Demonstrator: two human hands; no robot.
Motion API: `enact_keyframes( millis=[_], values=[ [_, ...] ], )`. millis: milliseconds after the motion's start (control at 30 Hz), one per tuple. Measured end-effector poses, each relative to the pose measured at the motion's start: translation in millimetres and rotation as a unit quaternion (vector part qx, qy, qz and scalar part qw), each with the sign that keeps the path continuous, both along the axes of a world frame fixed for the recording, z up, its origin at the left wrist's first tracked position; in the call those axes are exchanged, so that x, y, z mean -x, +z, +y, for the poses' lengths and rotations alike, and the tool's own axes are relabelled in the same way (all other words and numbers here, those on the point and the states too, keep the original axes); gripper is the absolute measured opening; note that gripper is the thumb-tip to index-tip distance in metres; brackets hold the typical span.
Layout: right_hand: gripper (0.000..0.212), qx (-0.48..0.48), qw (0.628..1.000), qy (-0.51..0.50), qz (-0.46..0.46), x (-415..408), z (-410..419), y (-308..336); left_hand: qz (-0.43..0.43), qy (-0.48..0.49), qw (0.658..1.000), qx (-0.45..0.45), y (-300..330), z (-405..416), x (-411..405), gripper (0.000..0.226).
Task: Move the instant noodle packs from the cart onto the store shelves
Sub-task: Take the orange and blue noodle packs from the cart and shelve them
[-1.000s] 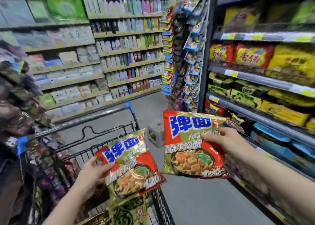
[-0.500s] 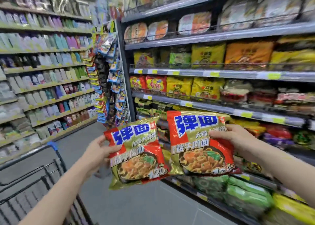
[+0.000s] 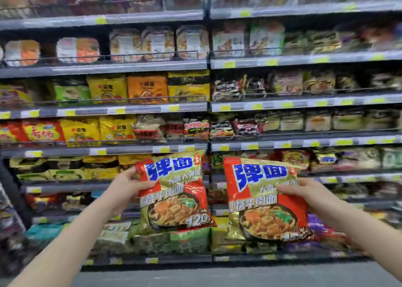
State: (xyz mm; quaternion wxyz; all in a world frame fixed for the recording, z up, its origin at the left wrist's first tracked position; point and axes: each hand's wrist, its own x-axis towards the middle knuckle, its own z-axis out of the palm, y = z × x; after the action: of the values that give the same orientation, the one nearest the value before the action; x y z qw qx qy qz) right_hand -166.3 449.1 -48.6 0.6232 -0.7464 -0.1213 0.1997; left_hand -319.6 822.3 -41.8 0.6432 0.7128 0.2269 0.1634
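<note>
Left hand (image 3: 128, 185) gripping left noodle pack (image 3: 174, 191) by its edge; right hand (image 3: 304, 192) gripping right noodle pack (image 3: 265, 202). Both packs hanging upright, apart, facing stocked shelves (image 3: 130, 108).

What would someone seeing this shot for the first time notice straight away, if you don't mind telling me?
Two matching red-and-gold instant noodle packs fill the lower middle: the left pack gripped at its edge by the left hand, the right pack by the right hand. Both are held upright, side by side and apart, in front of the store shelves, which are crowded with blurred yellow, orange and dark packets across every tier.
</note>
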Motion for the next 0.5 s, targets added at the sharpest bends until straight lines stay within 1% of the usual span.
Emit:
enact_keyframes(
  millis=[67, 100, 133, 200, 233, 433, 500],
  values=[
    [0.026, -0.012, 0.999, -0.042, 0.004, -6, -38, 2, 0.003, -0.028, 1.0, -0.003, 3, -27, -33, 0.045],
    [0.029, -0.012, 0.998, -0.058, 0.004, -10, -53, 2, 0.003, -0.04, 0.999, -0.007, 6, -39, -48, 0.041],
    [0.041, -0.014, 0.997, -0.078, 0.001, -15, -68, 0, 0.004, -0.051, 0.999, -0.01, 8, -51, -61, 0.038],
    [0.073, -0.011, 0.994, -0.107, 0.006, -26, -92, -4, 0.007, -0.079, 0.997, -0.014, 11, -70, -87, 0.038],
    [0.082, -0.005, 0.993, -0.118, 0.008, -31, -101, -7, 0.007, -0.093, 0.996, -0.018, 13, -79, -98, 0.037],
    [0.08, -0.018, 0.988, -0.152, 0.01, -77, -130, -20, 0.023, -0.129, 0.991, -0.037, 8, -101, -171, 0.04],
    [0.069, -0.014, 0.987, -0.157, 0.014, -99, -132, -23, 0.024, -0.133, 0.99, -0.034, 4, -104, -197, 0.039]
  ],
)
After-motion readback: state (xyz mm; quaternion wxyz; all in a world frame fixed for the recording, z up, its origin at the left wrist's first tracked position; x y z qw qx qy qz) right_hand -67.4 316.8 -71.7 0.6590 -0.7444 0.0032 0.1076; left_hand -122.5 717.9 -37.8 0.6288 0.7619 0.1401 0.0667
